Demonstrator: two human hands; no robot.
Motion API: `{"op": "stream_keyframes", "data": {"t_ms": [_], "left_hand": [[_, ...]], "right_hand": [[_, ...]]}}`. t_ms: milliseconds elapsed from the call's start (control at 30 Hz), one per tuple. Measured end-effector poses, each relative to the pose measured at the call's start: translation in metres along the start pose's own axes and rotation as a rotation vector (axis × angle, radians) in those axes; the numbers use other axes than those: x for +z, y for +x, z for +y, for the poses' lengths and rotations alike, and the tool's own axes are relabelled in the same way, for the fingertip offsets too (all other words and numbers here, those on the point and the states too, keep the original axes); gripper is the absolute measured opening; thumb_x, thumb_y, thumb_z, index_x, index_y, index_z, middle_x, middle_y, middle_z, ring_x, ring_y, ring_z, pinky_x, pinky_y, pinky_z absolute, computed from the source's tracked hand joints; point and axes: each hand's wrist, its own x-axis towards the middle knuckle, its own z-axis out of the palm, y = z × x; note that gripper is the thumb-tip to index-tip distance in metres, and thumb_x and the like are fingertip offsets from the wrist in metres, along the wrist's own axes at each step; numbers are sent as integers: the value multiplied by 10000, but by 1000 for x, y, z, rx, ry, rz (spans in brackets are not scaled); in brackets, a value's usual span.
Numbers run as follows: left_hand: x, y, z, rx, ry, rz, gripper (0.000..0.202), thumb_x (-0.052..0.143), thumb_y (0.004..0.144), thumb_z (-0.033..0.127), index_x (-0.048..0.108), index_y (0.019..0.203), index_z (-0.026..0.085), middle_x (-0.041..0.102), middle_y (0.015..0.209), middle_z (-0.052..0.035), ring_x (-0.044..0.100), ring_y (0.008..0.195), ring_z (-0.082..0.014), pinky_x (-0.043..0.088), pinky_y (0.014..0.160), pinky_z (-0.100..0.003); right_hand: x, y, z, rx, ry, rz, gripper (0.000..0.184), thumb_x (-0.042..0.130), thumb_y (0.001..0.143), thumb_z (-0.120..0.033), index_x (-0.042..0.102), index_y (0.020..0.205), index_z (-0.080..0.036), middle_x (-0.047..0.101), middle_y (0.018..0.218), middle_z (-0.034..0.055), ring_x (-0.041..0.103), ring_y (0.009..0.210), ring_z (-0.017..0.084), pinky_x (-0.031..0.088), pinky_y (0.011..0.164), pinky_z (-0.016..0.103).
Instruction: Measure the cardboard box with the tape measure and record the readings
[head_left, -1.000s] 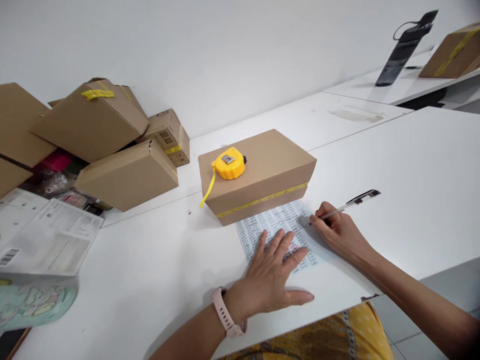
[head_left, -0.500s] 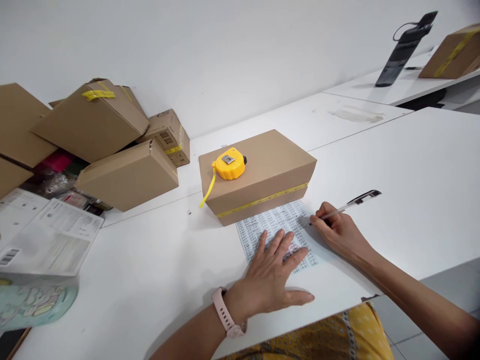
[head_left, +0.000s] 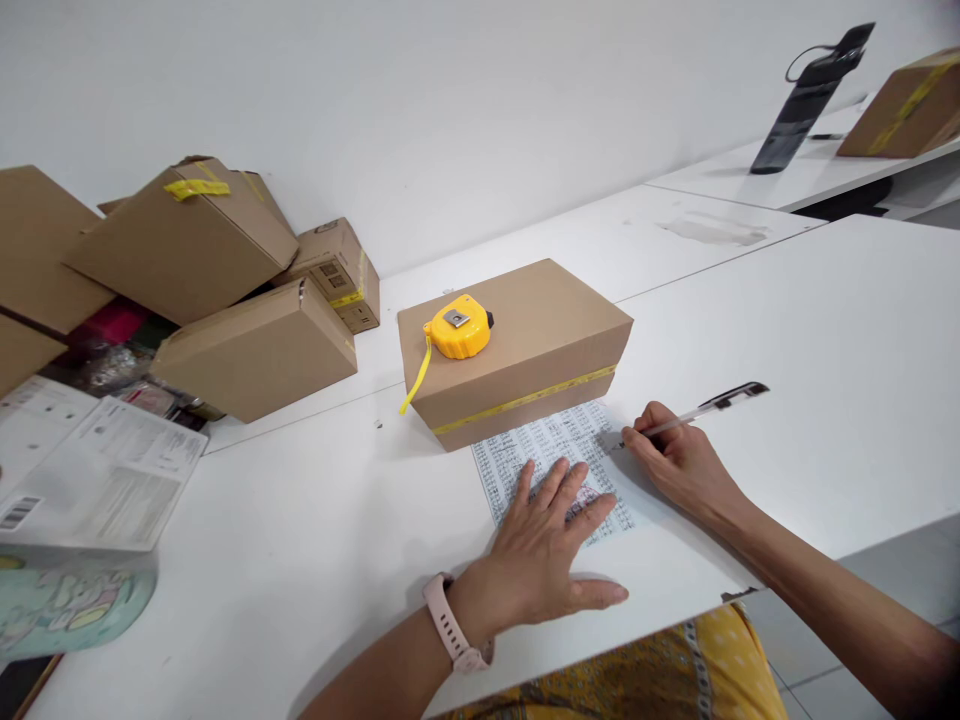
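Note:
A sheet of paper [head_left: 551, 440] covered in rows of small dark writing lies on the white table. My left hand [head_left: 544, 545] rests flat on it, fingers spread and holding nothing. In my right hand [head_left: 679, 460] a pen [head_left: 709, 405] is pinched, its dark-capped end pointing up to the right and its tip at the sheet's right side. Just beyond the paper sits a closed cardboard box [head_left: 525, 345] with a yellow tape strip, overlapping the sheet's far edge. On top of that box is a yellow tape measure [head_left: 460, 328] with a yellow strap.
Several cardboard boxes [head_left: 187, 245] are piled at the left against the wall. A white labelled package [head_left: 97, 465] and a pale green patterned object [head_left: 75, 605] lie nearer. A dark water bottle [head_left: 802, 105] and another taped carton [head_left: 904, 110] stand at the far right.
My right hand and the pen have shifted very slightly to the right along the paper. My left hand, the box and the tape measure have stayed put.

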Motion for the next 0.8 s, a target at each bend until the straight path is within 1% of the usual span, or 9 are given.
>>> {"op": "stream_keyframes", "data": {"t_ms": [100, 233, 333, 400, 500, 567, 633, 700, 800], "left_hand": [[-3, 0, 0, -8, -7, -4, 831, 420, 868, 745, 285, 1518, 246, 129, 1636, -151, 9, 1515, -302, 3, 1196, -607], [-1, 0, 0, -10, -5, -5, 824, 436, 868, 738, 280, 1519, 258, 127, 1638, -140, 16, 1514, -307, 17, 1191, -624], [-2, -2, 2, -2, 6, 14, 802, 505, 859, 705, 332, 1495, 247, 188, 1625, -142, 86, 1510, -320, 82, 1192, -626], [-12, -4, 5, 25, 2, 152, 672, 569, 872, 617, 457, 1408, 227, 359, 1562, -141, 247, 1477, -309, 225, 1186, -567], [-49, -6, 8, 88, 34, 637, 321, 596, 913, 381, 600, 1193, 223, 604, 1348, -104, 479, 1341, -255, 403, 1106, -448], [-87, -4, 5, 73, 135, 984, 208, 582, 915, 265, 609, 1119, 231, 644, 1262, -84, 538, 1267, -238, 416, 1081, -446], [-124, 2, -3, -54, 251, 1175, 207, 562, 910, 232, 597, 1113, 215, 636, 1244, -98, 544, 1241, -242, 376, 1098, -470], [-154, 10, -14, -257, 260, 1121, 378, 638, 846, 288, 561, 1205, 199, 564, 1349, -127, 441, 1335, -289, 322, 1124, -495], [-176, 23, -32, -486, -4, 899, 732, 737, 754, 404, 425, 1383, 197, 468, 1457, -162, 373, 1382, -341, 307, 1114, -510]], "right_hand": [[-3, -2, 3, -59, -27, 88, 213, 516, 898, -419, 486, 786, -241, 523, 619, -19, 444, 531, 139, 347, 488, 272], [-10, -5, 15, -214, -239, 279, 200, 454, 930, -335, 585, 1033, -225, 627, 950, 91, 577, 779, 215, 440, 659, 335], [-13, -3, 29, -263, -486, 264, 311, 447, 852, -184, 632, 1101, -194, 597, 1025, 141, 568, 891, 273, 451, 692, 368], [-11, 0, 37, -240, -591, 232, 401, 430, 786, -85, 662, 1097, -186, 606, 1029, 149, 558, 917, 290, 454, 700, 379], [-7, 5, 45, -206, -605, 257, 534, 386, 758, -5, 656, 1177, -196, 633, 1055, 131, 557, 941, 284, 458, 722, 376], [-6, 6, 47, -192, -561, 291, 559, 384, 771, -8, 622, 1243, -189, 638, 1052, 127, 563, 959, 280, 466, 718, 367], [-5, 6, 47, -170, -518, 334, 525, 391, 795, -33, 610, 1250, -176, 644, 1040, 133, 573, 967, 281, 471, 709, 366], [-5, 5, 45, -165, -499, 358, 460, 400, 828, -72, 621, 1220, -166, 655, 1023, 140, 578, 961, 286, 475, 716, 379], [-5, 6, 45, -173, -490, 360, 369, 404, 885, -148, 654, 1156, -163, 671, 991, 145, 579, 941, 293, 474, 722, 397]]}}
